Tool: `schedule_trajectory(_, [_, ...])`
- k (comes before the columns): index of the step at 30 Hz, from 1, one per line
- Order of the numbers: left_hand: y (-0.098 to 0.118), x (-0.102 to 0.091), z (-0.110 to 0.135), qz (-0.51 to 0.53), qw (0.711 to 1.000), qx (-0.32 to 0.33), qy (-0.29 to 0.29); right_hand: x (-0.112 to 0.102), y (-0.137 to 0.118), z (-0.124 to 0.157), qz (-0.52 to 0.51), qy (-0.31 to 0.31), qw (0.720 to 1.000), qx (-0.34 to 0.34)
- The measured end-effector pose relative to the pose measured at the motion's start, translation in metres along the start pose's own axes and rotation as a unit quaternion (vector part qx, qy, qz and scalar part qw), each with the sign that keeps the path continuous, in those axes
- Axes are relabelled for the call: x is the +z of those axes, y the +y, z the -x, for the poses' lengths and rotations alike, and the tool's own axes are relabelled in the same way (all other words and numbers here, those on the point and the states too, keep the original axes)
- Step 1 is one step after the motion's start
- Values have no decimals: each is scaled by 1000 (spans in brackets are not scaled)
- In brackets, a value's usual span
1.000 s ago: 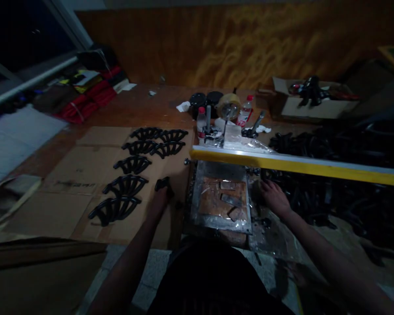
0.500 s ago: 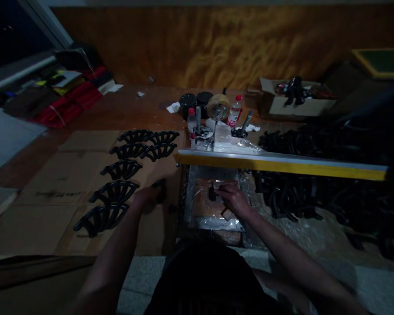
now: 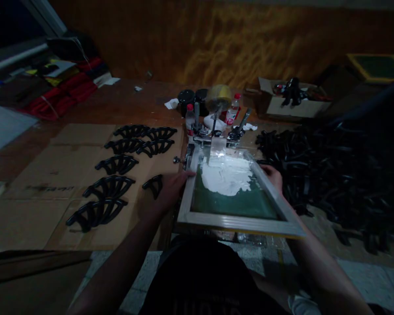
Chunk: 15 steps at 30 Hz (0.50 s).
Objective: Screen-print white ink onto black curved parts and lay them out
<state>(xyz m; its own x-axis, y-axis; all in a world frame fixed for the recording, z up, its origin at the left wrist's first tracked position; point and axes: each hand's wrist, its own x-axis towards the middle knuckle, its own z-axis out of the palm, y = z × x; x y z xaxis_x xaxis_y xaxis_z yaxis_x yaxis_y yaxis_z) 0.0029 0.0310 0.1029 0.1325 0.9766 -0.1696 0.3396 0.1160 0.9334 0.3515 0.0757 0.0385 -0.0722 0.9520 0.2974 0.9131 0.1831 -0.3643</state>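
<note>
A screen-printing frame (image 3: 236, 221) with a green mesh (image 3: 233, 208) lies in front of me, its near edge tilted up a little. White ink (image 3: 226, 177) is spread over the far part of the mesh, where a pale squeegee-like block (image 3: 218, 146) rests. My left hand (image 3: 174, 188) grips the frame's left side, thumb near its top edge and other fingers hidden. At the right side, my right hand (image 3: 274, 177) is closed on the frame, partly behind it. A black curved, ribbed part (image 3: 153, 186) lies on the cardboard beside my left hand.
Several similar black parts (image 3: 110, 188) lie in rows on the cardboard (image 3: 36, 210). A dark heap of black parts (image 3: 331, 183) covers the right side. Behind the frame stand bottles (image 3: 231, 111), black tubs (image 3: 186, 98) and clamps (image 3: 239, 129). An open carton (image 3: 297, 105) sits farther back.
The frame has swung down from its raised position, hiding the base plate. My left hand has let go of a black part on the cardboard; both hands have moved to the frame's sides.
</note>
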Motion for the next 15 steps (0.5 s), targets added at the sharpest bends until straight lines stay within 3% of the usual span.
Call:
schedule_trajectory(2, [-29, 10, 9, -24, 998, -59, -12, -6, -5, -19, -5, 51, 998, 20])
schedule_trajectory(4, [-56, 23, 9, -49, 993, -103, -18, -3, -30, -37, 0, 64, 998, -14])
schedule_trajectory(7, [-84, 38, 2, -75, 991, -104, -19, 9, -82, -55, 45, -32, 992, -111])
schedule_trajectory(10, [-98, 43, -6, -85, 992, -88, -24, 22, -114, -50, 99, -170, 972, -128])
schedule_trajectory(12, [-103, 43, -8, -85, 993, -81, -27, 26, -117, -32, 110, -223, 958, -141])
schedule_trajectory(15, [-107, 42, -8, -75, 995, -63, -26, 22, -104, -1, 79, -255, 931, -248])
